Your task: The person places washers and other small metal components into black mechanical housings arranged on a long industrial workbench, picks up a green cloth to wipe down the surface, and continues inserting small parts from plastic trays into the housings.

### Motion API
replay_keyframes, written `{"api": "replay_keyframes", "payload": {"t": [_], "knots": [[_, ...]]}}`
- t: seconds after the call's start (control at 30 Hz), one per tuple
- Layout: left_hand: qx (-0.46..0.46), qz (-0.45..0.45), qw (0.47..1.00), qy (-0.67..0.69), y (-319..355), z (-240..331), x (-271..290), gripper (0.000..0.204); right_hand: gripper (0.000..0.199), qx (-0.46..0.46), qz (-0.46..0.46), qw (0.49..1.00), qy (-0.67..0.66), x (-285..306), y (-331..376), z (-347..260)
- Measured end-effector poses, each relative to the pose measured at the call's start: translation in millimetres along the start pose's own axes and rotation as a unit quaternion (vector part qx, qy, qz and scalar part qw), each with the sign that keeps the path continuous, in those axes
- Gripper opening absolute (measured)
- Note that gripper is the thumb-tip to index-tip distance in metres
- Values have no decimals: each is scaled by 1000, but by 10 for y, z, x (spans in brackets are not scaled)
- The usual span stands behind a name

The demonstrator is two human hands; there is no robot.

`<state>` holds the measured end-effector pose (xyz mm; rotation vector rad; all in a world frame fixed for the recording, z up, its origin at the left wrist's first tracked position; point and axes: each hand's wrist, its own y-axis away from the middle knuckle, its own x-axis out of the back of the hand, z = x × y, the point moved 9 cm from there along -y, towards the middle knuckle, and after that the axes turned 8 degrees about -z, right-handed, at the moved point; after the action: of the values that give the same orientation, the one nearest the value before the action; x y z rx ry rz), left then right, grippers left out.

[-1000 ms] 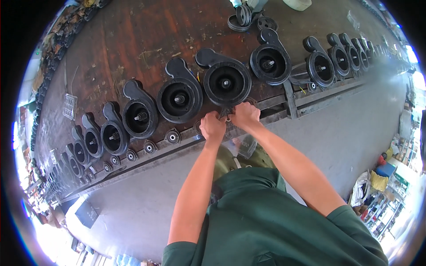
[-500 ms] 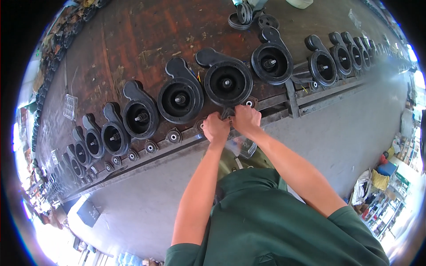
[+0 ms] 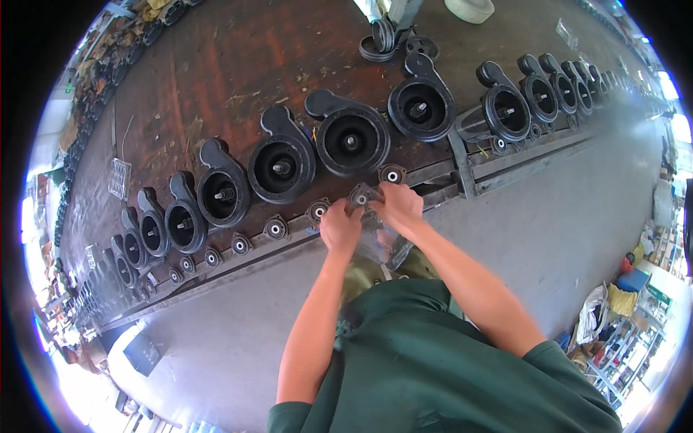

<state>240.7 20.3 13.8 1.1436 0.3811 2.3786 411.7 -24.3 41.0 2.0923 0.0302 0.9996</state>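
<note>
Left hand (image 3: pixel 339 227) and right hand (image 3: pixel 395 206) clamped, apparently together, on small flanged cover (image 3: pixel 361 196), bench edge (image 3: pixel 440 173), black pump housing (image 3: pixel 350 138) behind

Single head-worn fisheye view, looking steeply down — workbench (image 3: pixel 216 79) close, floor beyond

Rusty brown workbench (image 3: pixel 216 65), packed.
Black round pump housings (image 3: pixel 352 137) lined left to right, small flanged caps (image 3: pixel 276 228) along its near edge.

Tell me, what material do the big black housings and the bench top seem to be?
Black housings: likely cast metal with matte black paint; thick walls, dull sheen, though moulded plastic is possible. Bench top: probably steel sheet, rusty brown and stained.
</note>
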Motion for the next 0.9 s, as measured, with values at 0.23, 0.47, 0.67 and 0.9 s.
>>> {"api": "replay_keyframes", "payload": {"t": [0.23, 0.47, 0.67, 0.9], "knots": [[-13, -15, 996, 87, 18, 550, -329, 28, 34, 64, 67, 993, -67, 537, -158, 858], [13, 26, 1000, 7, -313, 743, -577, 28, 30, 63, 55, 992, -100, 716, -445, 1026], [-16, 41, 998, 47, -320, 832, -674, 28, 41, 72, 67, 991, -94, 774, -513, 1017], [28, 27, 991, 129, -415, 759, -824, 25, 62, 30, 75, 997, -9, 731, -641, 1044]]}}
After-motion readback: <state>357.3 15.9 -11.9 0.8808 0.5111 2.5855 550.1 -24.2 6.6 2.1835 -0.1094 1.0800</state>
